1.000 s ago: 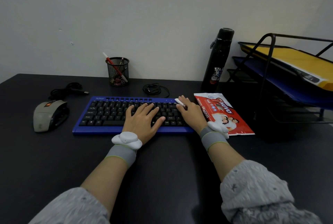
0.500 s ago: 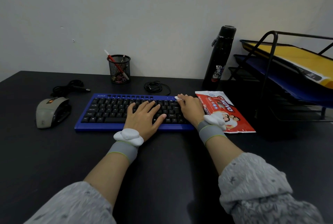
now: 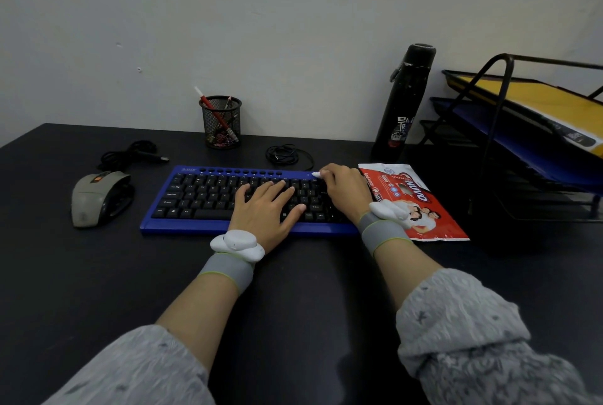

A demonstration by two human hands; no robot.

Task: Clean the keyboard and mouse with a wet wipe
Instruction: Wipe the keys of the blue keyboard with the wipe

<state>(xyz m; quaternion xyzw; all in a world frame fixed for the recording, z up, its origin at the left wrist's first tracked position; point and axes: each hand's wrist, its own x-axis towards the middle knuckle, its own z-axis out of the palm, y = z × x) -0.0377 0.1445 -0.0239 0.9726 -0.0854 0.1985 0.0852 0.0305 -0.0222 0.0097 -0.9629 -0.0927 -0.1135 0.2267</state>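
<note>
Keyboard (image 3: pixel 202 196) bears the flat left hand (image 3: pixel 264 209); right hand (image 3: pixel 346 191) pinches a wipe (image 3: pixel 316 174).

- Blue frame, black keys on keyboard (image 3: pixel 208 199), centre.
- Grey shell, black flank, orange top mark on mouse (image 3: pixel 94 197), left.
- White wipe (image 3: pixel 316 174); red-and-white wipe pack (image 3: pixel 421 209), right of centre.
- Matte black desk (image 3: pixel 98 290); off-white wall (image 3: pixel 293 29).
- Black bottle (image 3: pixel 404 104); black mesh pen cup (image 3: pixel 221 124) with red pen (image 3: pixel 208 106).
- Black wire tray (image 3: pixel 497 104), upper right: yellow folder (image 3: pixel 538 101) over blue folder (image 3: pixel 522 150).
- Grey mottled sleeves (image 3: pixel 473 339), dark flecks; grey wristbands (image 3: pixel 228 269), green edging.
</note>
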